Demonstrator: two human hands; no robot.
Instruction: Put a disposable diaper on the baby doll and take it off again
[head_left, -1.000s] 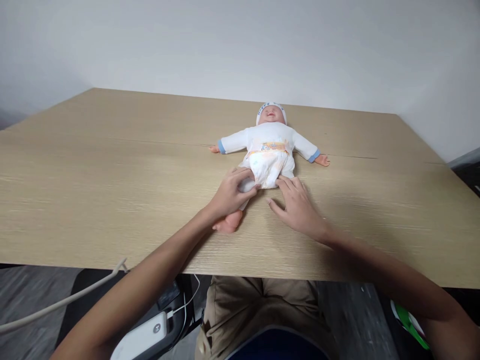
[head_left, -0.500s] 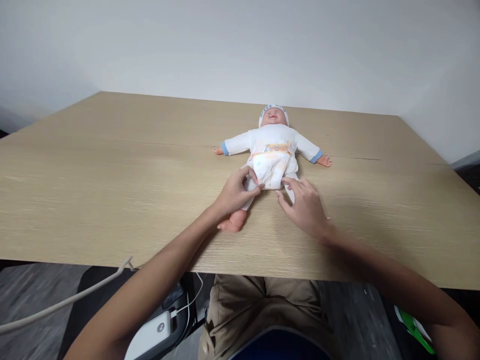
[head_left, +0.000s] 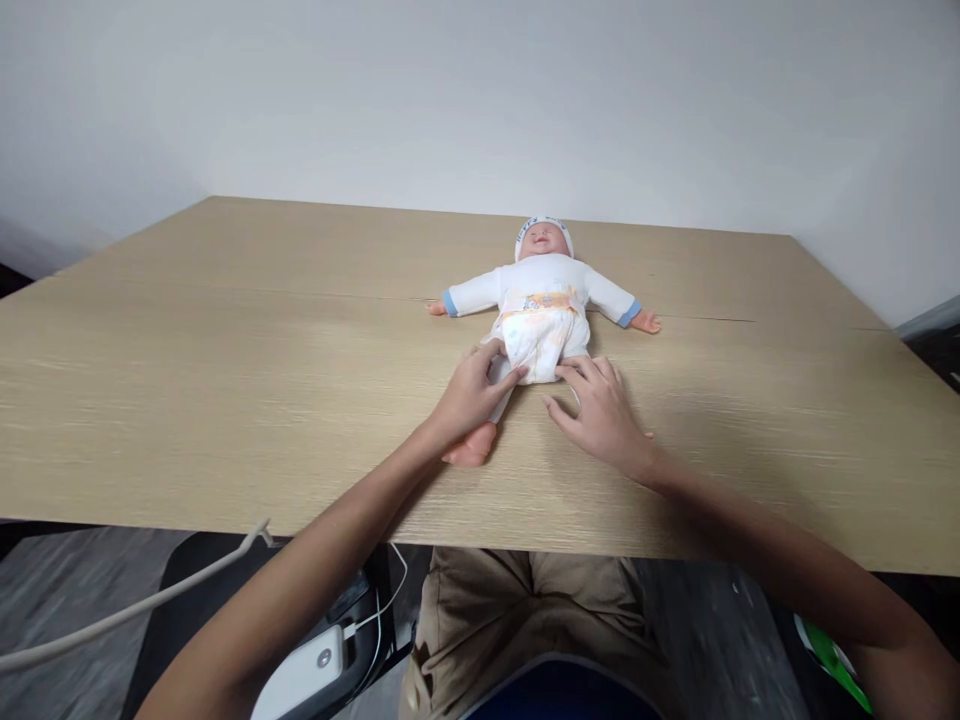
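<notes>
A baby doll (head_left: pixel 544 270) in a white suit with blue cuffs and a printed cap lies on its back, arms spread, feet toward me. Around its hips is a white diaper (head_left: pixel 536 340) with an orange printed waistband. My left hand (head_left: pixel 474 390) touches the diaper's left leg edge, thumb and index finger apart on either side of it. At the right leg edge, the fingertips of my right hand (head_left: pixel 600 415) rest on the diaper, with the thumb spread away over the table. One bare foot (head_left: pixel 472 447) shows below my left hand; the other leg is mostly hidden behind my right hand.
The doll lies on a wide wooden table (head_left: pixel 225 400) against a pale wall (head_left: pixel 450 100). Below the front edge at left are a light-coloured cable (head_left: pixel 150 603) and a white device (head_left: pixel 304 675) with a thin cord. A green object (head_left: pixel 836 660) is at lower right.
My right thumb has moved slightly left, away from the fingers, and those fingers have shifted a little along the diaper's edge. My left hand stays at the other leg edge. The view has tilted slightly.
</notes>
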